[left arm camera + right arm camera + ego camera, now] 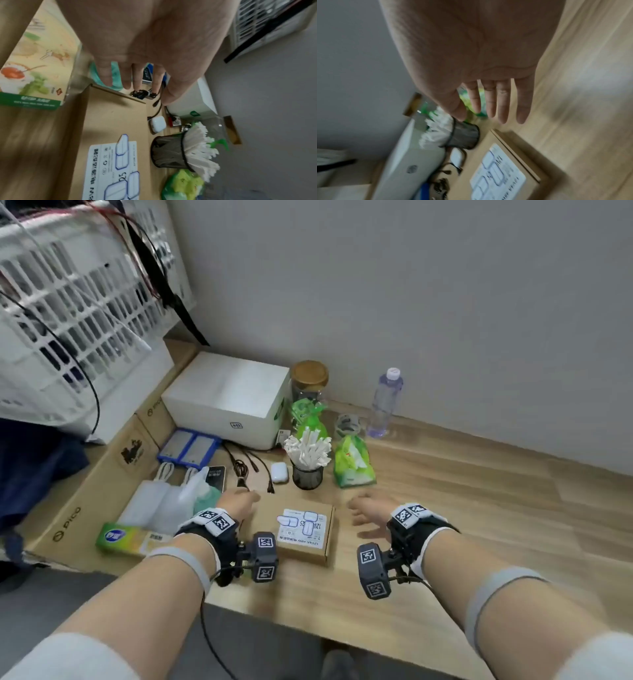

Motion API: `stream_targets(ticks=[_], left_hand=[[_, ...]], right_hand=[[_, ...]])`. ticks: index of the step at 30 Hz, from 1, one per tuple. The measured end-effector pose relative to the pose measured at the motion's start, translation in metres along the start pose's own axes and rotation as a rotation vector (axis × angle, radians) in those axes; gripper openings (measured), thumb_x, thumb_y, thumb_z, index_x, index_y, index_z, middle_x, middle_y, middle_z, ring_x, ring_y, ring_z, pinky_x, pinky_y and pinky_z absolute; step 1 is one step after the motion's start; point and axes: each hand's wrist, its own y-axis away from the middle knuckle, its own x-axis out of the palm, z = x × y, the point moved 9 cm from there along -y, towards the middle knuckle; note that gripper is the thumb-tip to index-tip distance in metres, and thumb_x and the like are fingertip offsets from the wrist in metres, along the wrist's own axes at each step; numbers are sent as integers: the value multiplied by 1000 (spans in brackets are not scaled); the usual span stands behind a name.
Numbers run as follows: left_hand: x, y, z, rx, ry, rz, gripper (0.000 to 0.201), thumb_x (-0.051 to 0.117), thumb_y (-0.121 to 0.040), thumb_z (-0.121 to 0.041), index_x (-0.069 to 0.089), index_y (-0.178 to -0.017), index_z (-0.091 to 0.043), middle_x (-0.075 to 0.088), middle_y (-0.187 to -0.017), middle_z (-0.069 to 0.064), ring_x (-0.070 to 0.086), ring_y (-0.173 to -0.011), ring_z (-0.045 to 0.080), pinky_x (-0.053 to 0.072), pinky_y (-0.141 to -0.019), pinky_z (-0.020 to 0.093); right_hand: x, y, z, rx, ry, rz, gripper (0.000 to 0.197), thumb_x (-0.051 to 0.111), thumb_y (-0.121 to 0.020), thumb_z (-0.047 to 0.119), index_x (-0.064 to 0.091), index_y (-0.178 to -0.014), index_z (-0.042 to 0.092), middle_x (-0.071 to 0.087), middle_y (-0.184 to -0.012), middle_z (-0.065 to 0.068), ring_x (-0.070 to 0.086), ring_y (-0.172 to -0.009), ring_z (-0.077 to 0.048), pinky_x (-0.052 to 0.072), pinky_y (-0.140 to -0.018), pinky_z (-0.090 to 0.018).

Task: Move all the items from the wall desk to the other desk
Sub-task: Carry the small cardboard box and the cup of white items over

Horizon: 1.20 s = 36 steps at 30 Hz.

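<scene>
Now my left hand and right hand hover empty, fingers relaxed, flanking the flat brown cardboard box on the wooden wall desk; I'd grip both short sides evenly.

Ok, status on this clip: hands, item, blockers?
Left hand and right hand open, empty, flanking the flat cardboard box. Box untouched on the desk. Mesh cup of white sticks just behind.

Left hand over brown cardboard box, fingers straight.
Beyond: white earbud case, black mesh cup of white sticks.
</scene>
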Motion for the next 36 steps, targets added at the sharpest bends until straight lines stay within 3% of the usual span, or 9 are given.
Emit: stream_targets(ticks=[5,8,10,12,15,19,25,30,36], left_hand=[[22,-22,29,-196,-3,26,53,62,-92,-22,48,-139,-2,50,-142,17,50,-125,34,42,-104,38],[26,-31,39,-268,19,28,45,63,-90,-25,56,-127,-2,57,-128,18,55,-113,37,48,-100,45],[23,-33,41,-306,52,34,44,69,-85,-34,61,-114,-2,61,-112,19,60,-104,37,52,-96,50],[22,-38,45,-337,46,61,68,75,-69,-56,60,-109,-3,64,-108,17,64,-101,37,55,-92,51],[18,-48,49,-331,35,75,112,71,-42,-77,55,-129,-9,64,-125,14,64,-108,34,52,-96,48],[14,-44,28,-268,-47,112,86,61,-76,-74,50,-137,-14,54,-140,13,55,-119,31,47,-96,38],[19,-50,25,-288,72,87,96,68,-80,-61,27,-154,-14,34,-157,12,40,-138,33,38,-105,42],[24,-52,16,-250,144,73,77,64,-91,-44,32,-151,-9,48,-145,10,51,-94,13,42,-64,16],[26,-55,15,-246,244,89,79,74,-75,-59,51,-138,-17,66,-122,5,65,-100,22,57,-82,37]], right_hand=[[47,-57,-26,137,74,151,38,61,-83,28,61,-116,10,70,-109,-11,69,-98,-26,60,-79,-50],[58,-70,-21,123,102,155,32,59,-88,26,60,-114,6,72,-96,-10,70,-80,-26,61,-57,-34],[55,-82,-13,96,161,142,41,61,-81,30,58,-116,8,73,-96,-11,73,-79,-29,62,-58,-39],[50,-93,-5,77,226,152,38,61,-81,29,60,-112,7,73,-91,-12,73,-75,-29,63,-65,-44],[41,-108,14,-2,412,175,30,61,-85,26,66,-105,4,70,-86,-10,69,-68,-26,62,-65,-33],[23,-133,55,-198,539,-33,78,77,-71,46,47,-133,9,60,-126,-9,60,-112,-30,49,-92,-31],[28,-150,94,-483,364,-131,118,90,-46,49,27,-143,24,45,-138,-7,46,-128,-23,39,-110,-40],[43,-154,97,-566,395,-138,125,77,-39,70,32,-142,13,46,-137,-4,46,-128,-23,40,-109,-41],[49,-150,113,-667,365,-138,92,91,-55,41,47,-131,14,55,-126,-4,55,-118,-23,44,-102,-33]])
